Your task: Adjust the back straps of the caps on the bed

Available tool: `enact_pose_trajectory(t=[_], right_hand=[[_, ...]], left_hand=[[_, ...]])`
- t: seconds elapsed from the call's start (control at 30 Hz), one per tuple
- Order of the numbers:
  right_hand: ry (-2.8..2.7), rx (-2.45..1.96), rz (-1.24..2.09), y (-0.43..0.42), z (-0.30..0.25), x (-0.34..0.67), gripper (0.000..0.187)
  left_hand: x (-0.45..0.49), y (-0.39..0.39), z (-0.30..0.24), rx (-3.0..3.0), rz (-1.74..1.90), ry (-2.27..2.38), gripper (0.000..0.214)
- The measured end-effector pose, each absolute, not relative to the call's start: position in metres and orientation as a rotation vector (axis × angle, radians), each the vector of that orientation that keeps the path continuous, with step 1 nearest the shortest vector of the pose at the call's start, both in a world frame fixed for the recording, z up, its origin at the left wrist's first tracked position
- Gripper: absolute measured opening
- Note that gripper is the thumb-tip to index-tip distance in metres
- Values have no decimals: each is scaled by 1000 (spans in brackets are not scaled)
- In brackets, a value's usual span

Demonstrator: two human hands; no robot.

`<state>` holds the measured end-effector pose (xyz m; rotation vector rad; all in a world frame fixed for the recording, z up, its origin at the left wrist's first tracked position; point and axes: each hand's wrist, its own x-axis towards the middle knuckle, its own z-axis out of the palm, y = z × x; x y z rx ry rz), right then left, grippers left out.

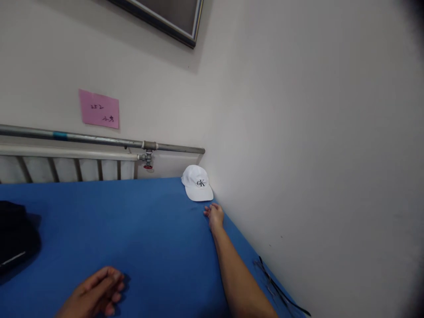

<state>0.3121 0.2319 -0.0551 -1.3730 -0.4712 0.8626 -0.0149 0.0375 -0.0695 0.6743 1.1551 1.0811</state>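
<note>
A white baseball cap (196,183) with black letters on its front rests on the blue tabletop (149,229), in the far corner against the wall. Just in front of its brim is my right hand (215,215), fingers loosely bent and a little apart, not touching the cap. My left hand (96,291) hovers low over the blue surface at the lower left. Its fingers are half curled with gaps between them, and I see nothing held there.
A black object (16,234), maybe a bag or cap, lies at the left edge. Thin dark cables (280,289) lie along the right wall. Behind the table run a metal pipe (99,139) with a red-handled valve (148,166) and a white radiator (66,170). A pink note (99,109) hangs above.
</note>
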Motion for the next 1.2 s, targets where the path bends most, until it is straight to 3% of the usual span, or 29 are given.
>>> enact_pose_trajectory(t=[0.1,0.3,0.43,0.63,0.87,1.2], right_hand=[[-551,-1444,801,210,-53,306,20],[-770,-1537,722,163,-43,280,3],[-927,-1588,748,150,-32,266,10],[-1006,-1672,717,153,-29,258,17],[-1051,-1674,712,155,-32,261,22],[-993,-1534,851,157,-36,262,20]], left_hand=[[-22,38,-65,679,1075,1134,31],[-38,30,-23,398,1340,1215,6],[-57,35,-12,200,1570,1192,2],[-102,45,-23,-122,1884,1096,13],[-143,48,-29,-206,2065,1056,10],[-108,53,-29,380,1970,1136,19]])
